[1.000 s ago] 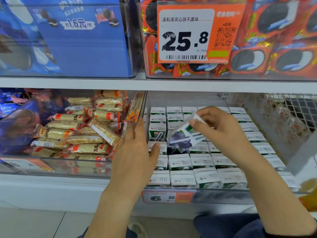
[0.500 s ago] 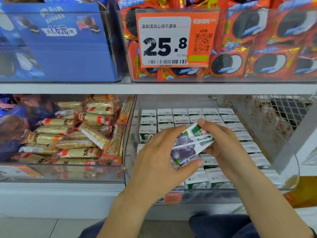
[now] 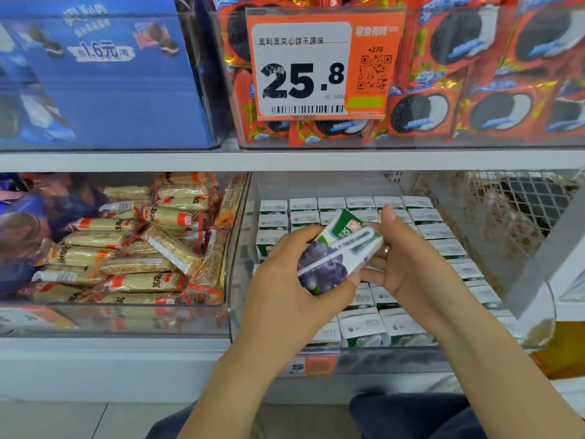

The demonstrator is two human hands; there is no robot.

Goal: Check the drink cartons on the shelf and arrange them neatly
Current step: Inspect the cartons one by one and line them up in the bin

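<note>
A drink carton (image 3: 335, 255) with blueberries, a green top and a white straw on its side lies tilted between both hands above the lower shelf. My left hand (image 3: 285, 289) grips its lower end, thumb under and fingers over. My right hand (image 3: 408, 264) holds its upper end, with the thumb on top. Below them, several rows of white and green cartons (image 3: 361, 324) stand upright in a clear bin (image 3: 240, 248). One gap shows in the rows under the hands.
A clear bin of wrapped snack bars (image 3: 139, 248) sits to the left. Above are blue (image 3: 104, 77) and red biscuit packs (image 3: 493, 99) behind an orange 25.8 price tag (image 3: 316, 64). A wire mesh basket (image 3: 512, 210) borders the right. My knees are at the bottom.
My left hand left the cartons at the bin's front left and took hold of the raised carton's lower end. The carton now lies flatter, held by both hands.
</note>
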